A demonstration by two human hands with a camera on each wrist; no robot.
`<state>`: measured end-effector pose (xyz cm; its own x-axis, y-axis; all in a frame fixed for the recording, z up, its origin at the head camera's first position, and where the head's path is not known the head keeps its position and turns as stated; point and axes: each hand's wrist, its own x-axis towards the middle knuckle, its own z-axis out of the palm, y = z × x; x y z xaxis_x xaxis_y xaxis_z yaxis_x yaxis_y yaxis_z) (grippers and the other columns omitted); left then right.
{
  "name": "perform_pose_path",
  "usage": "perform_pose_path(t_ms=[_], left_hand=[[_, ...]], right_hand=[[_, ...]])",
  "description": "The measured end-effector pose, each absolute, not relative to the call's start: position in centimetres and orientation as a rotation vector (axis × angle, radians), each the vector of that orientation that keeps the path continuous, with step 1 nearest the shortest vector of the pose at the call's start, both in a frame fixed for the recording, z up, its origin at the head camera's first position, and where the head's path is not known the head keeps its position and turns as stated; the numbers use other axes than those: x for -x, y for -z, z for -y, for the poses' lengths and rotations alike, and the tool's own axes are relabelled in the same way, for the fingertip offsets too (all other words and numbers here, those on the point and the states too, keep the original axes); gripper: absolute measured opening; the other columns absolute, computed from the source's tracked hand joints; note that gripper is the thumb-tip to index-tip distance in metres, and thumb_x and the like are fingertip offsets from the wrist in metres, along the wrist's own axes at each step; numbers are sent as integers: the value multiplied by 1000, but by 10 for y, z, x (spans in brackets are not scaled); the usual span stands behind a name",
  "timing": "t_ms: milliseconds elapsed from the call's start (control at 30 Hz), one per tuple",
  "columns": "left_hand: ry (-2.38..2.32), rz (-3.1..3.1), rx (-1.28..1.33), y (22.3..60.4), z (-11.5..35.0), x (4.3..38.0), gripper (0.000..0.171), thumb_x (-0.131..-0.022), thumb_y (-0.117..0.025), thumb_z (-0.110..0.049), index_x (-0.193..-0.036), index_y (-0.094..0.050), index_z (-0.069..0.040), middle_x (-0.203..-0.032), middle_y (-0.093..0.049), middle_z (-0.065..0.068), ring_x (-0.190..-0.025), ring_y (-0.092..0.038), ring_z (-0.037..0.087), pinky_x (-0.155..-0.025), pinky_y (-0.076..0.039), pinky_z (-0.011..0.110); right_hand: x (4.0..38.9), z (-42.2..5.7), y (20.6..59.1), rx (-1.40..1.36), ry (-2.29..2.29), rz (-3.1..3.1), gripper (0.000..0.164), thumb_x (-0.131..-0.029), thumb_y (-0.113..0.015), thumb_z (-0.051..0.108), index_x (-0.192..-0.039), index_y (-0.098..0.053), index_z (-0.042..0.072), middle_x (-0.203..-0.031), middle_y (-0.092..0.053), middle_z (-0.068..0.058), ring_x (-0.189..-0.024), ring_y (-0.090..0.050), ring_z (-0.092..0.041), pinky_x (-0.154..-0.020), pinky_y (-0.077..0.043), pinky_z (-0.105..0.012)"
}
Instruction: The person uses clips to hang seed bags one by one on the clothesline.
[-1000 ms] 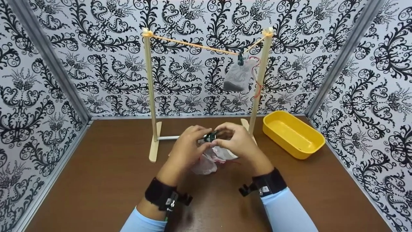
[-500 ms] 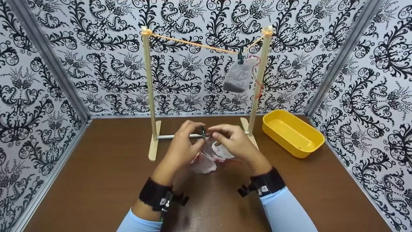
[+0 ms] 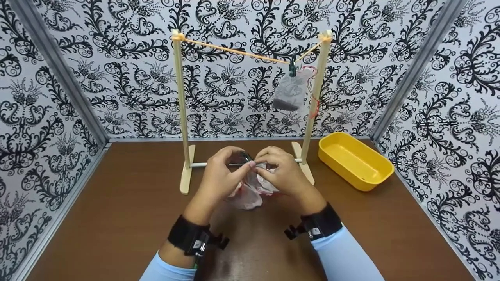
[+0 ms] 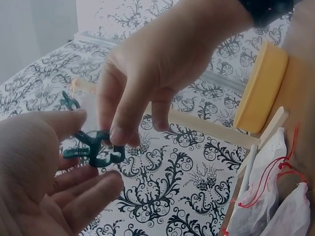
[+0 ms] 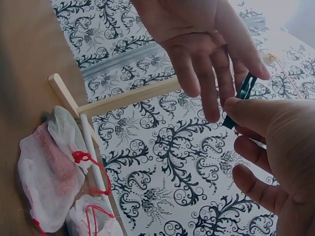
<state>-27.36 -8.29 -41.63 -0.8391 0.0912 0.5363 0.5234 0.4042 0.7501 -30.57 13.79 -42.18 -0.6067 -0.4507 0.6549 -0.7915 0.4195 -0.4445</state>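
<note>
A dark green clothespin (image 3: 246, 157) is held between both hands above the table. My left hand (image 3: 220, 173) grips its legs between thumb and fingers, as the left wrist view shows. The right hand (image 3: 287, 171) pinches the other end of the clothespin (image 4: 93, 145) with its thumb and forefinger. Below the hands lie several white mesh drawstring pouches (image 3: 246, 199) with red cords; the right wrist view shows pinkish contents in one pouch (image 5: 49, 182). Another pouch (image 3: 289, 91) with dark contents hangs from an orange string (image 3: 234, 51), clipped by a second green clothespin (image 3: 292, 67).
The string runs between a left wooden post (image 3: 180, 97) and a right wooden post (image 3: 318, 86). A white bar (image 3: 199, 164) joins their flat feet near the table surface. At the right stands a yellow plastic tub (image 3: 345, 176). Patterned walls enclose the brown table (image 3: 129, 218).
The clothespin has shifted left and turned in the fingers. My right fingers have closed in on its end, after being apart from it half a second ago. The hanging pouch sways slightly.
</note>
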Motion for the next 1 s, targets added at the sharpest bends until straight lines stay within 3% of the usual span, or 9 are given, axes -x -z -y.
perform_pose_path(t_ms=[200,467,633,833,900,1000], left_hand=[[1232,2262,475,415,87,273,32,-96,-93,-26,-117,-83,-4,-110,-81,9,-102,-80,27,-96,-69,42],[1097,2157,381,416,96,275,16,-96,-91,-18,-96,-85,-3,-93,-79,9,-86,-77,25,-83,-69,42],[1098,2125,376,418,98,277,11,-94,-91,-8,-89,-84,-2,-88,-77,8,-82,-76,24,-79,-68,45],[1082,2114,371,419,99,277,9,-92,-91,-5,-88,-84,-3,-87,-79,9,-79,-76,24,-76,-68,42],[1078,2117,372,419,100,277,9,-93,-91,-6,-89,-84,-3,-88,-79,9,-80,-76,24,-77,-68,42],[1071,2126,368,418,100,277,8,-95,-89,-6,-90,-83,-2,-88,-79,10,-81,-75,25,-77,-68,43]], right_hand=[[311,-144,421,-1026,-990,2359,13,-100,-88,17,-111,-87,9,-110,-82,-9,-105,-77,-26,-94,-67,-39],[327,-160,444,-714,-777,2957,18,-100,-86,23,-111,-86,9,-105,-85,-7,-92,-76,-23,-86,-67,-45],[337,-161,467,-662,-658,3061,15,-95,-90,29,-93,-83,15,-87,-78,1,-77,-66,-19,-74,-60,-41],[344,-160,481,-785,-589,3042,27,-94,-86,21,-71,-72,19,-66,-59,11,-62,-52,-12,-59,-45,-32],[344,-160,480,-806,-585,3030,29,-97,-83,20,-71,-70,19,-66,-57,10,-63,-51,-13,-59,-44,-32],[344,-162,472,-793,-589,2990,25,-101,-79,19,-78,-71,17,-73,-64,5,-70,-57,-16,-65,-52,-38]])
